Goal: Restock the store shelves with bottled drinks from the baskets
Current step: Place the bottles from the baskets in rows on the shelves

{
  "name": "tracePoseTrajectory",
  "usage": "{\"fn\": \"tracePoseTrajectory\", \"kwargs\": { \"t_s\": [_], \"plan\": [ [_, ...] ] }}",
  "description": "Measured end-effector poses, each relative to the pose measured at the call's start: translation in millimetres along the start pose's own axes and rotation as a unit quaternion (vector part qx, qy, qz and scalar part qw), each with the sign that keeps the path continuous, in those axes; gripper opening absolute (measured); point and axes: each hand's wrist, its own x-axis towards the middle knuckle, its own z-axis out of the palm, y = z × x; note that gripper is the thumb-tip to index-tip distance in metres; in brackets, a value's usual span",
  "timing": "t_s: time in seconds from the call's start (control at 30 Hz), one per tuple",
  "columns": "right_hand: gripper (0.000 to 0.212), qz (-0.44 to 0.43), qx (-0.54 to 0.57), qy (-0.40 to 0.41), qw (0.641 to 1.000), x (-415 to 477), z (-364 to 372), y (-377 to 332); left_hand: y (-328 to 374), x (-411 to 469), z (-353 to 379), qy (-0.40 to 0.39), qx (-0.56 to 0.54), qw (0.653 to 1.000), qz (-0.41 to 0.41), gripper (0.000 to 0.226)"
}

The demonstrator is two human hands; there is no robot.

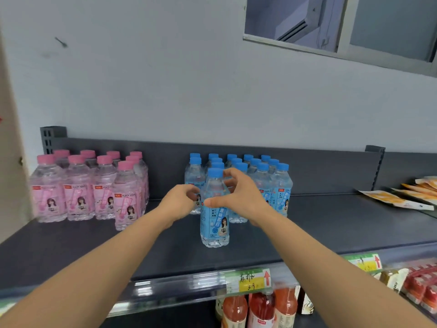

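Note:
A blue-capped drink bottle (215, 230) with a blue label stands upright on the dark grey top shelf (165, 252), in front of a block of several matching blue bottles (262, 183). My right hand (238, 197) curls round its upper part, thumb across the front and fingers bent beside the neck. My left hand (179, 202) hovers at the bottle's left side with fingers loosely curled; whether it touches is unclear. Several pink-capped peach soda bottles (80, 197) stand at the shelf's left end.
Flat orange snack packets (397, 200) lie on the neighbouring shelf at the right. Below the price-tag rail (250, 280) stand red and orange drink bottles (260, 308). Bare shelf surface lies between the pink and blue groups and right of the blue group.

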Motion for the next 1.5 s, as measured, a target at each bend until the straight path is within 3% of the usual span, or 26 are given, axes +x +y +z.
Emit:
{"fn": "tracePoseTrajectory", "kwargs": {
  "t_s": [0.2, 0.57, 1.1, 1.2, 1.37, 1.5],
  "plan": [
    [0.073, -0.033, -0.061, 0.009, 0.998, 25.3, 35.3, -14.1, -15.4, -18.1, -24.3, -0.048, -0.041, 0.998, 0.004, 0.033],
    [0.059, -0.04, -0.261, 0.086, 0.961, 56.9, 55.8, -6.7, -30.0, -7.3, -22.1, -0.073, -0.102, 0.991, 0.042, 0.052],
    [0.071, -0.05, -0.33, 0.104, 0.937, 57.3, 66.5, -4.0, -36.3, 4.2, -9.4, -0.053, -0.088, 0.994, 0.027, 0.06],
    [0.073, -0.072, -0.31, 0.099, 0.943, 48.7, 59.0, -2.0, -33.9, 1.2, -8.9, -0.033, -0.051, 0.998, 0.032, 0.054],
    [0.045, -0.108, -0.353, 0.106, 0.923, 23.2, 32.2, 13.5, -15.7, -9.5, -5.5, 0.06, 0.075, 0.993, 0.073, 0.041],
    [0.037, -0.09, -0.382, 0.11, 0.913, -1.1, 5.2, 37.0, 8.4, -25.5, 7.5, 0.149, 0.175, 0.967, 0.113, 0.05]
  ]
}}
